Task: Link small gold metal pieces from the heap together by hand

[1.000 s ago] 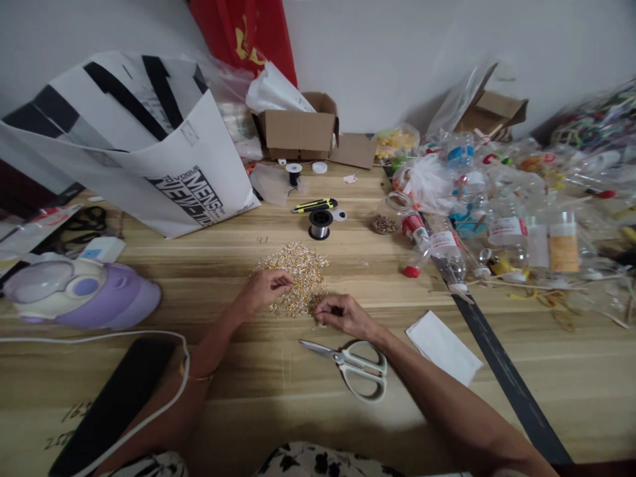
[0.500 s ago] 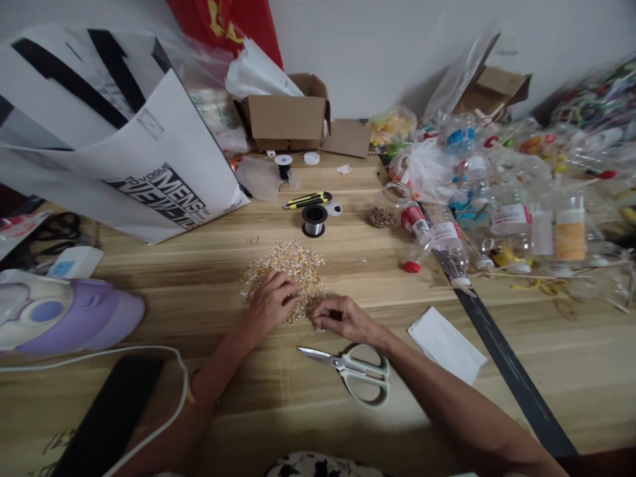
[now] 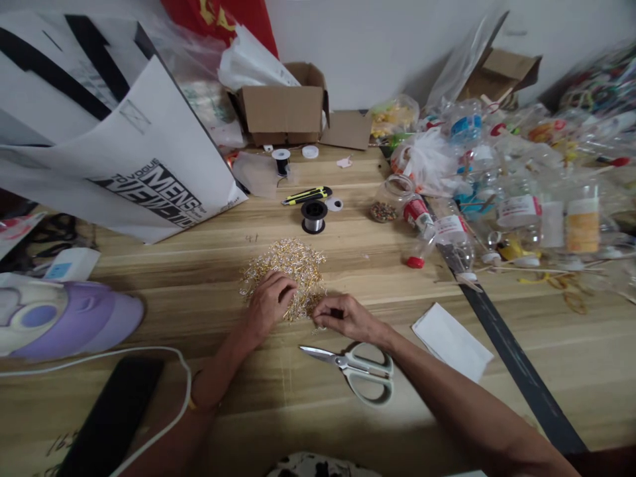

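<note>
Gold-and-clear beads (image 3: 291, 265) are heaped mid-table on the wooden table (image 3: 348, 265). The left hand (image 3: 268, 301) is laid on the pile's near-left edge, fingers curled down into the beads. The right hand (image 3: 342, 317) is pinched tight at the near-right edge; what's held can't be made out. Scissors (image 3: 355, 371) are lying just near of it, a wire spool (image 3: 314, 216) farther back.

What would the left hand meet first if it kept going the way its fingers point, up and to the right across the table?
The left hand already rests on the near edge of the pile of gold beads, so it would push deeper into that pile. Beyond it, probably the wire spool.
</note>
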Action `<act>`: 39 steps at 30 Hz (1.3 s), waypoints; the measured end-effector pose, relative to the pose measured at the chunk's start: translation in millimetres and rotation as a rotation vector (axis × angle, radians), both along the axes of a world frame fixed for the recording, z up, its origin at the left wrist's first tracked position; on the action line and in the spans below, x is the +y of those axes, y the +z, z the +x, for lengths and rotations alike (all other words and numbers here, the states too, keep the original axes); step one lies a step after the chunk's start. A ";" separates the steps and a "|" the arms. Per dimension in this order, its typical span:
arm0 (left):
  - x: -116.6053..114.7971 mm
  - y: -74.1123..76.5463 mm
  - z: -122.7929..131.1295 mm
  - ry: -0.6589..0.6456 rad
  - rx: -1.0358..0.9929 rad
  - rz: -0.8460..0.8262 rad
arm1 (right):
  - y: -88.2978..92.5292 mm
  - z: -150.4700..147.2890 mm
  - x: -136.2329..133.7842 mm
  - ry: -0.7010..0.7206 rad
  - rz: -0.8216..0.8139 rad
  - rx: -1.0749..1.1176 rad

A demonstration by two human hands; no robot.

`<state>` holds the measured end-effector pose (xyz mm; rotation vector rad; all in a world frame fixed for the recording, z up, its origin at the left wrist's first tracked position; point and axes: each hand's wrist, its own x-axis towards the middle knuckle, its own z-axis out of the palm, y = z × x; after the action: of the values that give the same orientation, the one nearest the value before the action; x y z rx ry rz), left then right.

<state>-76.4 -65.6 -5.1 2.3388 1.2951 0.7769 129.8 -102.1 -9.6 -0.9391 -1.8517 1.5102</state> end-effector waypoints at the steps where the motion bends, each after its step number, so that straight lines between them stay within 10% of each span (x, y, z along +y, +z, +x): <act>1: 0.4 -0.5 -1.3 0.015 -0.018 -0.003 | 0.1 -0.1 -0.1 -0.002 -0.001 0.000; 16: 5.2 14.9 -13.1 0.127 -0.185 -0.221 | -2.5 0.9 -2.3 0.028 -0.015 0.041; 39: 16.6 27.0 -54.0 -0.015 0.388 -0.288 | -0.3 0.2 -2.4 0.015 -0.067 0.076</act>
<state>-130.5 -49.0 21.9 2.3238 1.4270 0.1146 130.0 -104.5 -9.9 -0.8881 -1.7680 1.6037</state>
